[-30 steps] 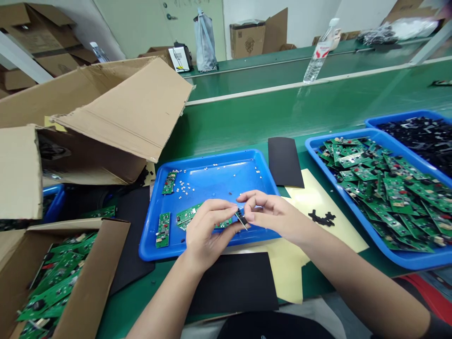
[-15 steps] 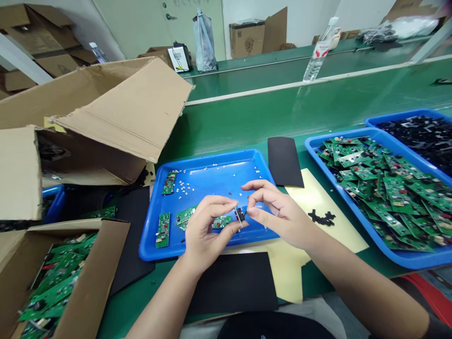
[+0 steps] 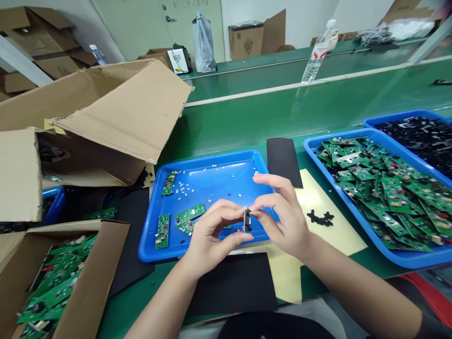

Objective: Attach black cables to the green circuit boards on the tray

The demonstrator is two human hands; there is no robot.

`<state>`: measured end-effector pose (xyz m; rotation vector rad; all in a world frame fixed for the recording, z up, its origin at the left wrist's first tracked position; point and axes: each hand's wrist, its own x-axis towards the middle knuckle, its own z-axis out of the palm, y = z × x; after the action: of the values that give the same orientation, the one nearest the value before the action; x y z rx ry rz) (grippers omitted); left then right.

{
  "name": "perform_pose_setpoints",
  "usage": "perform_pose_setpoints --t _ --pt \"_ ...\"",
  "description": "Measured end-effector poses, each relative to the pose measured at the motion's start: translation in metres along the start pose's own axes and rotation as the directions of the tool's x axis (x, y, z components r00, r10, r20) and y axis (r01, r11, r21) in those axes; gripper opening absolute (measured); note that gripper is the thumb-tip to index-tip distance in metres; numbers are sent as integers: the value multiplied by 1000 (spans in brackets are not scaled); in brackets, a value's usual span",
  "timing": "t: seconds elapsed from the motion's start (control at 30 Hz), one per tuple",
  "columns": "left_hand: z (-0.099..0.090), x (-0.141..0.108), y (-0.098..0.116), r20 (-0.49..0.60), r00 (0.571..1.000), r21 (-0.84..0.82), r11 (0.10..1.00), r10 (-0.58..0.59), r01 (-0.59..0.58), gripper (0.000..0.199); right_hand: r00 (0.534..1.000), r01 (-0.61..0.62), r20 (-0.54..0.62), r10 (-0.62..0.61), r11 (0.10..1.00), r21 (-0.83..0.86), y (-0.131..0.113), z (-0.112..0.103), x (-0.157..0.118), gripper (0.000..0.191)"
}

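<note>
My left hand (image 3: 215, 233) grips a small circuit board (image 3: 246, 221) by its ends between thumb and fingers, upright and nearly edge-on, above the front right of a blue tray (image 3: 148, 235). Black components show on the board's right face. My right hand (image 3: 282, 212) pinches a small black piece (image 3: 250, 211) against the board's upper part; its exact shape is hidden by the fingertips. In the tray lie several green circuit boards (image 3: 162, 230) and scattered tiny white parts (image 3: 181, 186). To the right, black strips (image 3: 320, 217) rest on yellow paper (image 3: 339, 235).
A blue tray heaped with circuit boards (image 3: 395, 188) stands at the right, beside another full of black parts (image 3: 420, 136). Cardboard boxes (image 3: 116, 113) crowd the left, one holding circuit boards (image 3: 60, 278). Black sheets (image 3: 236, 282) lie around the tray. A water bottle (image 3: 318, 54) stands behind.
The board has moved slightly right and turned more upright in my left hand. My right fingertips have come in against its upper part, with the index finger and thumb closer together.
</note>
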<state>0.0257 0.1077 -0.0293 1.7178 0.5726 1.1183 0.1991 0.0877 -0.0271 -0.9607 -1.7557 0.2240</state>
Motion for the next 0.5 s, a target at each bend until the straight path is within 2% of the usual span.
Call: perform_pose_setpoints --t 0.17,0.3,0.4,0.5 --pt "-6 3 7 121 977 -178 964 -178 198 23 993 110 -43 -114 991 -76 1 -2 0 19" --pt "-10 3 9 270 907 -266 880 -323 393 13 979 195 -31 -200 975 -107 2 -3 -1 19" --pt "-8 1 7 279 901 -273 872 -332 406 14 975 213 -46 -219 971 -112 4 -4 -2 22" --pt "-2 0 3 237 925 -100 939 -298 329 22 975 146 -161 -152 988 -44 8 -5 -1 36"
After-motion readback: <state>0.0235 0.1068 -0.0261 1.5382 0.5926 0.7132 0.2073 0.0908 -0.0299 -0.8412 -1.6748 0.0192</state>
